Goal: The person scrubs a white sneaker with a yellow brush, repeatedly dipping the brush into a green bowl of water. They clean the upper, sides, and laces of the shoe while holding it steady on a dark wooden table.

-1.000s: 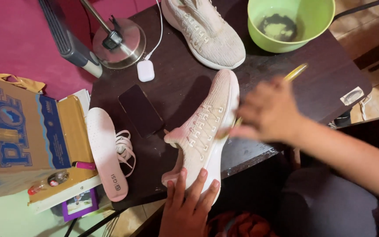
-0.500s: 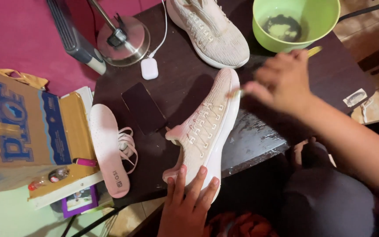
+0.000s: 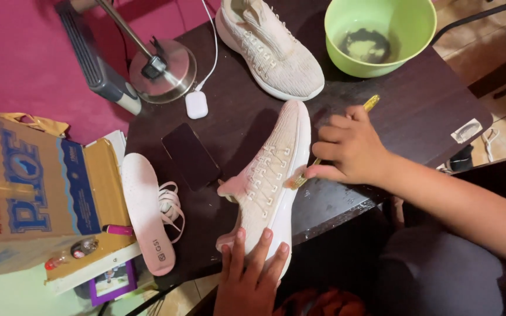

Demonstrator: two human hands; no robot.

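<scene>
i see my left hand (image 3: 252, 275) lying flat with fingers spread on the heel of the pale pink knit sneaker (image 3: 269, 181), which lies on the dark wooden table (image 3: 417, 111). my right hand (image 3: 349, 149) is closed around a small yellow-handled brush (image 3: 330, 146), its bristles touching the sneaker's side by the laces. the lime green plastic bowl (image 3: 382, 35) sits beyond, near a second beige sneaker (image 3: 270, 50).

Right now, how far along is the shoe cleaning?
Done: the insole and laces are out, lying beside the phone. In hand: the left hand steadies the near shoe at its heel while the right hand works a small brush along its side. Left: the far shoe sits laced and untouched by the green bowl.
</scene>
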